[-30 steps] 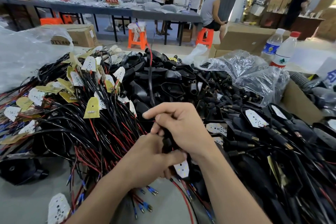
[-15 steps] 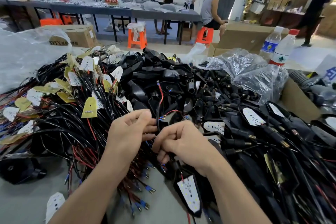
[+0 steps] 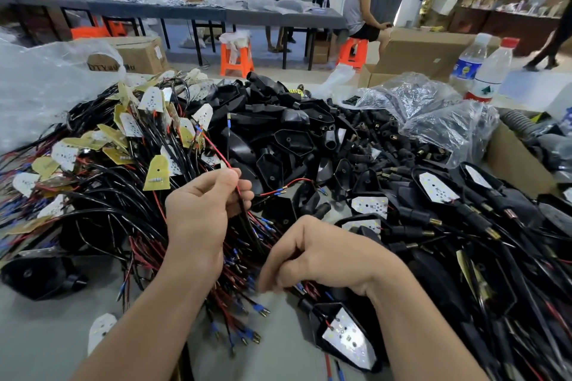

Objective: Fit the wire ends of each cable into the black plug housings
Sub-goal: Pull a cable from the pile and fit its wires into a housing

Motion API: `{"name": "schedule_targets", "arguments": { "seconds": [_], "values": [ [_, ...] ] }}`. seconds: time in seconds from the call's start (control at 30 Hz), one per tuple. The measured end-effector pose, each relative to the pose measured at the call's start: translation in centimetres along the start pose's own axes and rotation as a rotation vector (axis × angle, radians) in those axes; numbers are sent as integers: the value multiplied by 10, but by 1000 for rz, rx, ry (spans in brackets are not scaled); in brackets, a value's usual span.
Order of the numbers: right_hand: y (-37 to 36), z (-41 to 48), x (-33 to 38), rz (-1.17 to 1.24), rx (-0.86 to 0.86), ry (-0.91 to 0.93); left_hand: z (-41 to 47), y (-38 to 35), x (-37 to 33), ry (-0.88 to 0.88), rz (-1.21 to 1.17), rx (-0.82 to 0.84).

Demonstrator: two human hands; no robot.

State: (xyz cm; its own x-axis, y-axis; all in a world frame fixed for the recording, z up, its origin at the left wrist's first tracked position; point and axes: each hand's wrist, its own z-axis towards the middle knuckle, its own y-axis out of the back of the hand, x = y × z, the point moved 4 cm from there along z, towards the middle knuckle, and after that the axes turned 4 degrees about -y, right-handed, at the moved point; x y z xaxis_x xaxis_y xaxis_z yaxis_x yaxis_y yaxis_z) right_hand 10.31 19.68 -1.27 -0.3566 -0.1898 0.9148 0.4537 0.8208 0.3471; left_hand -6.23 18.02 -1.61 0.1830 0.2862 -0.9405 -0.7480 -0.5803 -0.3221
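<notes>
Wire pair (image 3: 215, 150) is now lifted, pinched by left hand (image 3: 201, 213); right hand (image 3: 325, 254), curled with its grip unclear, has lowered beside the fitted black plug housing (image 3: 318, 320), so probably the next cable begins.

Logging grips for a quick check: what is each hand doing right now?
Left hand: closed, pinching a red wire.
Right hand: fingers curled down into the wire pile, fingertips blurred; what it holds cannot be told.

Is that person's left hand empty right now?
No, the left hand pinches a thin red wire between its thumb and curled fingers.
</notes>
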Motion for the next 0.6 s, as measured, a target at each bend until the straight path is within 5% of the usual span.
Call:
{"name": "schedule_targets", "arguments": {
  "seconds": [0.2, 0.6],
  "values": [
    [28, 6, -12, 418, -599, -26, 1, 2, 0, -225, 375, 16],
    [26, 16, -3, 144, -887, 70, -22, -18, -8, -397, 745, 257]
  ]
}}
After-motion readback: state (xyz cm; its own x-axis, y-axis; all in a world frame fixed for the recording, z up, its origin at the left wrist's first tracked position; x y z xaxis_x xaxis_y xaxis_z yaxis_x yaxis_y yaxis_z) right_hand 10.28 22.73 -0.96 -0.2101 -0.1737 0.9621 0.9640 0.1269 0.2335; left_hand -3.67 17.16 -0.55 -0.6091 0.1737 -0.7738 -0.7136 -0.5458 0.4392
